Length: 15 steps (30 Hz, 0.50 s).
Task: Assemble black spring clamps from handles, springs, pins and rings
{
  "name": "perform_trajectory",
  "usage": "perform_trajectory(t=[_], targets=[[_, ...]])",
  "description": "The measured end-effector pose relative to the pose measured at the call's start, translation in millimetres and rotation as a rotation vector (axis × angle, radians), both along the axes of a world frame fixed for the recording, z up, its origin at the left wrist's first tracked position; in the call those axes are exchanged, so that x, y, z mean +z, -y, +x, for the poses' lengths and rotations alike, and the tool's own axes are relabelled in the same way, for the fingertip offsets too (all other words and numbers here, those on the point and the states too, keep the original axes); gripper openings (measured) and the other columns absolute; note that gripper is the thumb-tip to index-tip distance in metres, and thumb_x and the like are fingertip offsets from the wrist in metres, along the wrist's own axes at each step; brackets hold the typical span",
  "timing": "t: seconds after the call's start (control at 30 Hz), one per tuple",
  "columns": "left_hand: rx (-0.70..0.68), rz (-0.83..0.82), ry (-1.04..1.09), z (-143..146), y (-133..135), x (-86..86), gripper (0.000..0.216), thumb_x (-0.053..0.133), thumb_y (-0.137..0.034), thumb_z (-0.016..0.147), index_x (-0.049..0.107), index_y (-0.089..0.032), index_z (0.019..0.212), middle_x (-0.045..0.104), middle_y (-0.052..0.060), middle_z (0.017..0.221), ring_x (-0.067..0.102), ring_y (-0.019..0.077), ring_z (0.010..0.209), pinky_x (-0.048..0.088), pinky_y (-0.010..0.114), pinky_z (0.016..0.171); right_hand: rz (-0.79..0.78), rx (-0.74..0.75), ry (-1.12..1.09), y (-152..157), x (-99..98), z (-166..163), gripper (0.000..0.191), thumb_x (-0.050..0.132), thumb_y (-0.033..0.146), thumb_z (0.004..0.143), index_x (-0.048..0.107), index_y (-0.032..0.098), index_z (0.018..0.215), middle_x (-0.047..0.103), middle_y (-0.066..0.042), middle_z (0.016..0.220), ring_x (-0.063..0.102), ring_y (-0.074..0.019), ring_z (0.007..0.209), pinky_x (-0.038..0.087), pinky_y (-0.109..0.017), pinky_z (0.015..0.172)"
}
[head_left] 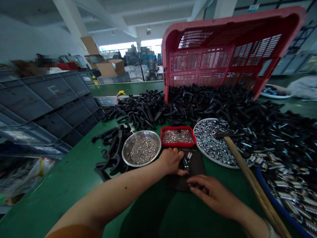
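My left hand (171, 161) is over a dark pad (198, 169) on the green table, its fingers curled and thumb stretched toward a small dark-and-metal part (185, 164). What lies under its fingers is hidden. A small coil spring (189, 155) sits beside that part. At the pad's lower right edge, my right hand (210, 191) has its fingers bent together with the thumb; anything between them is too dark to name. Just beyond the left hand stand a red tray (178, 144) of small metal pins and a steel bowl (126, 158) of tiny metal pieces.
A hammer (250, 175) rests with its head on a white tray (205, 154) of shiny metal parts. Black handle-like parts (146, 112) pile up behind, under a tipped red crate (215, 61). Springs (294, 198) fill a blue-rimmed container at right. Grey crates (49, 99) stand left.
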<state>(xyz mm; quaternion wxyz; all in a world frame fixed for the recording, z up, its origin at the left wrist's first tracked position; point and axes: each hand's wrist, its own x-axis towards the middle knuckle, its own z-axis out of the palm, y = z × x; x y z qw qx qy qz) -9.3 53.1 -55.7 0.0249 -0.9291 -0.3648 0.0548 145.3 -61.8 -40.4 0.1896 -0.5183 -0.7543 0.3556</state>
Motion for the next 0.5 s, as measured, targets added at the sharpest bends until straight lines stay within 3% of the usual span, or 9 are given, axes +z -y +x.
perform_trajectory(t=[0.1, 0.2, 0.33, 0.5], targets=[[-0.012, 0.056, 0.095, -15, 13, 5.5, 0.078, 0.043, -0.077, 0.058, 0.052, -0.015, 0.105, 0.055, 0.013, 0.096, 0.054, 0.0279, 0.087, 0.044, 0.034, 0.069, 0.121, -0.049, 0.066, -7, 5.5, 10, 0.029, 0.042, 0.036, 0.085, 0.06, 0.022, 0.103, 0.064, -0.006, 0.098, 0.06, -0.0171, 0.086, 0.047, -0.028, 0.071], [0.037, 0.046, 0.207, -28, 7, 16.7, 0.074, 0.037, -0.075, 0.065, 0.051, -0.019, 0.111, 0.055, 0.011, 0.104, 0.05, 0.026, 0.096, 0.042, 0.034, 0.078, 0.312, -0.188, 0.215, -29, 13.9, 28, 0.029, 0.041, 0.033, 0.084, 0.061, 0.021, 0.101, 0.065, -0.007, 0.099, 0.06, -0.0199, 0.09, 0.047, -0.034, 0.077], [0.281, -0.024, 0.238, -21, -41, 28.1, 0.036, 0.033, -0.043, 0.086, 0.059, -0.024, 0.104, 0.058, 0.007, 0.106, 0.052, 0.0229, 0.099, 0.041, 0.034, 0.082, 0.425, -0.286, 0.42, -73, 22.7, 43, 0.03, 0.039, 0.03, 0.084, 0.062, 0.019, 0.099, 0.065, -0.009, 0.099, 0.06, -0.0231, 0.09, 0.045, -0.039, 0.079], [0.25, -0.161, 0.218, 9, -98, 20.4, 0.025, 0.063, -0.04, 0.067, 0.066, -0.033, 0.091, 0.065, -0.001, 0.093, 0.059, 0.0201, 0.087, 0.045, 0.028, 0.072, 0.369, -0.204, 0.357, -93, 16.9, 37, 0.029, 0.041, 0.031, 0.083, 0.062, 0.019, 0.098, 0.067, -0.006, 0.095, 0.061, -0.0201, 0.085, 0.047, -0.034, 0.075]])
